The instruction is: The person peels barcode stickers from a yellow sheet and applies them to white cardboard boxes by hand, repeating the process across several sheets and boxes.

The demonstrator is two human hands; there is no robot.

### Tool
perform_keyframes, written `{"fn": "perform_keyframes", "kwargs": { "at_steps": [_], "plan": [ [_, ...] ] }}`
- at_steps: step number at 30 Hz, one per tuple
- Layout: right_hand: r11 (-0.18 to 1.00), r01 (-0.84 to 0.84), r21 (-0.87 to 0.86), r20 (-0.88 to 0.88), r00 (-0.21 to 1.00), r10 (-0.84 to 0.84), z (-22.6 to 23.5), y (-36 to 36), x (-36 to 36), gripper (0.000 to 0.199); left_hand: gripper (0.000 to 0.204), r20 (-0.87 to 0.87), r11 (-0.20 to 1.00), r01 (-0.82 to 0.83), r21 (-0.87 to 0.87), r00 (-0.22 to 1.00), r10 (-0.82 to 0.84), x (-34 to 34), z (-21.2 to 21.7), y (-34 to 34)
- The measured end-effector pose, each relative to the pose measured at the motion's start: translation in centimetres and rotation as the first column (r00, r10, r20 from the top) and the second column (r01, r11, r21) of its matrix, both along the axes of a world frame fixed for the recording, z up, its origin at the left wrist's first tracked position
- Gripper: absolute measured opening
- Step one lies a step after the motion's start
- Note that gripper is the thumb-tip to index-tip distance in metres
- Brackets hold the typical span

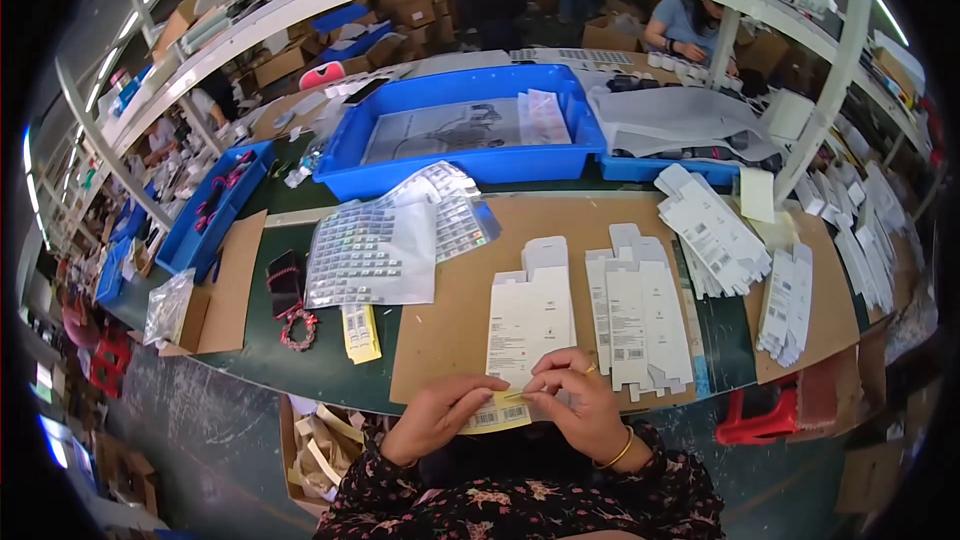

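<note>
At the table's near edge I hold a yellow sheet of barcode labels (497,418) between both hands. My left hand (436,420) is closed, its thumb and fingers pinching the sheet's left side. The fingers of my right hand (578,402) are pinched at its upper right edge; whether a label is coming off there is too small to tell. Just beyond my fingertips lies a stack of flat white cartons (529,315) on a brown cardboard sheet (455,290). More flat white cartons (645,325) lie to the right of that stack.
A large blue tray (455,175) stands at the back, with silvery sticker sheets (370,250) in front of it. Further yellow labels (361,333) and a beaded bracelet (298,330) lie left. White cartons (712,230) pile up at right. Across the table sits a person (690,25).
</note>
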State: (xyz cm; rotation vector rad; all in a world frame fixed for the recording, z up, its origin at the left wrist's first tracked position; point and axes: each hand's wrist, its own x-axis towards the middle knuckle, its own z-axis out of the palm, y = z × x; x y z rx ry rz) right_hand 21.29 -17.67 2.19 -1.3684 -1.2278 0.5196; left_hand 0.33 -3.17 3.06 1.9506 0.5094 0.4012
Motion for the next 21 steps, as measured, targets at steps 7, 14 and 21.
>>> {"fn": "perform_keyframes", "kwargs": {
  "at_steps": [7, 14, 21],
  "plan": [
    [0.997, 0.046, 0.059, -0.019, 0.999, -0.045, 0.6, -0.3, 2.1, 0.007, 0.015, 0.099, 0.866, -0.079, 0.493, 0.995, 0.034, 0.3, 0.3, 0.4],
    [1.0, 0.002, 0.014, -0.097, 0.995, -0.001, -0.3, -2.1, 3.3, 0.007, 0.023, 0.113, 0.734, -0.033, 0.678, 0.992, -0.06, 2.8, 0.0, -0.8],
    [1.0, 0.003, -0.007, -0.128, 0.992, -0.004, -0.9, -2.8, 2.1, 0.007, 0.037, -0.059, 0.966, 0.103, 0.239, 0.994, -0.091, -0.3, -3.1, 0.3]
  ]
}}
